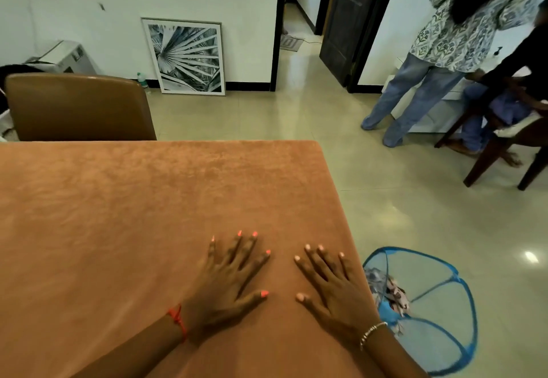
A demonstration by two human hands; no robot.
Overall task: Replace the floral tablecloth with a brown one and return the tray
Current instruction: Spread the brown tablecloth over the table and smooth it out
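Brown tablecloth (133, 214): velvety fabric, and it's spread flat across the whole tabletop, reaching the far edge and the right edge, only faint ripples in the nap.
Left hand (225, 285): palm down on the cloth near the right edge, fingers straight and fanned, gripping nothing; red thread (178, 321) tied at the wrist.
Right hand (335, 291): flat on the cloth just beside the left one, fingers splayed and relaxed, holding nothing, wrist close to the table's right edge; thin bracelet (370, 333) on the wrist.
Cloth and hands: both palms lie directly on the brown fabric, thumbs pointing at each other with a strip of cloth between them.
Mesh laundry basket (439, 303): blue-rimmed, on the floor just right of the table, close by the right wrist.
Floral-print cloth (382, 288): bundled inside that basket, at the side nearest the table.
Floor (385, 199): glossy pale tiles throwing back the light.
Tan chair (77, 104): padded back, tucked in at the table's far side.
Framed leaf print (185, 55): on the floor, leaning against the white wall.
Dark door (347, 21): standing open at the back.
Standing person (444, 51): patterned top and jeans, far right, next to a dark wooden chair (504, 146).
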